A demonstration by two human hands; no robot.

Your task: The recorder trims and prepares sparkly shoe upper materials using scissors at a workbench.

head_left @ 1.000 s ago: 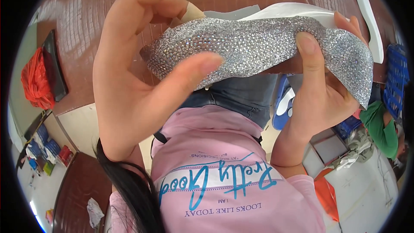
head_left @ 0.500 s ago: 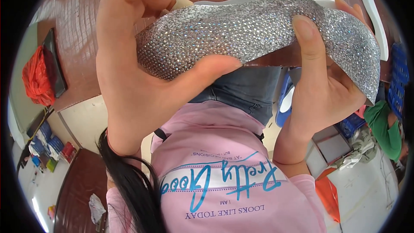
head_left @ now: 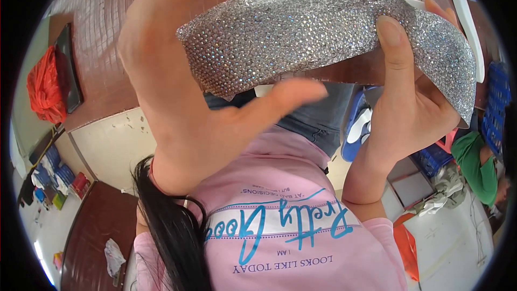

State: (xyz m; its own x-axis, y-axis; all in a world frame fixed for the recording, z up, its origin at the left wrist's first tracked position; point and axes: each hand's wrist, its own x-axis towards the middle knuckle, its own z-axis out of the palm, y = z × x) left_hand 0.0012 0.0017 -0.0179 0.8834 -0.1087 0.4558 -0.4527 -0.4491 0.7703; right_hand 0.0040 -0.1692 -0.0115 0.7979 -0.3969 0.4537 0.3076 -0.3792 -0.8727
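Note:
A curved strip of silver, rhinestone-covered material (head_left: 291, 35), shaped like a shoe upper, spans the upper middle over the table. My right hand (head_left: 412, 97) grips its right part, thumb pressed on the glittering face and fingertips behind the far edge. A bit of a white piece (head_left: 412, 3) shows behind the strip there. My left hand (head_left: 188, 102) is at the strip's left end, its thumb stretched out and blurred just below the near edge, apart from it. The left fingers point up past the strip and run mostly out of the picture.
The brown table (head_left: 102, 37) lies beneath. A white sole-shaped piece (head_left: 467, 29) lies at the far right. To the left are a red plastic bag (head_left: 46, 86) and a dark flat object (head_left: 69, 67). A person in a green sleeve (head_left: 474, 167) and a blue crate (head_left: 494, 97) are at the right.
My left hand has come away from the strip, its thumb shifting right and down. The strip's left end has swung into fuller view. My right hand keeps its grip, moved slightly right.

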